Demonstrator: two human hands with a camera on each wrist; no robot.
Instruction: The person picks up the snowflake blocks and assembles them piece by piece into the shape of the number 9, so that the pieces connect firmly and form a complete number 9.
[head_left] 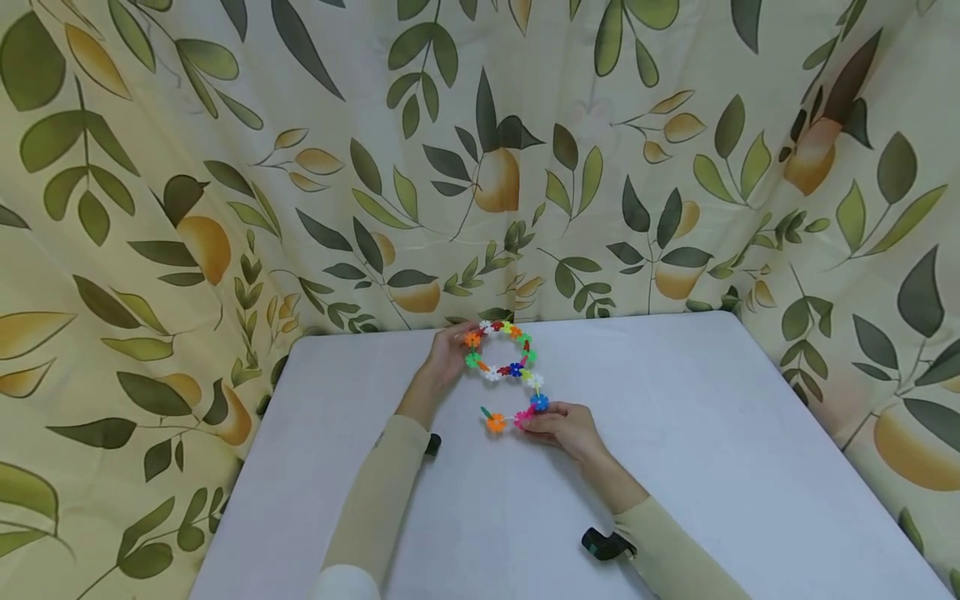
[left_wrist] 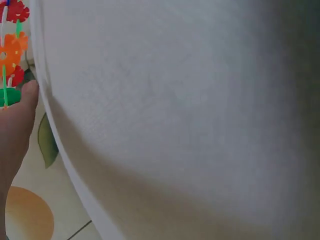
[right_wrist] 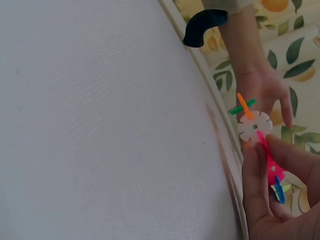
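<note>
A chain of colourful plastic snowflake discs (head_left: pixel 539 402), slotted together, curls into a ring with a short tail below it, held up over the table in the head view. My left hand (head_left: pixel 448 350) holds the ring at its left side, next to an orange disc (head_left: pixel 472 339). In the left wrist view its thumb (left_wrist: pixel 30 95) stands beside a green disc (left_wrist: pixel 14 96). My right hand (head_left: pixel 566 427) pinches the tail at a pink disc (right_wrist: pixel 274 172), close to a white disc (right_wrist: pixel 255 126). The tail ends with an orange disc (head_left: pixel 495 423) and a green one (head_left: pixel 486 412).
A white cloth covers the table (head_left: pixel 675 400). Behind and at both sides hangs a curtain (head_left: pixel 337 167) printed with leaves and fruit. Black wrist devices (head_left: pixel 607 544) sit at both sleeves.
</note>
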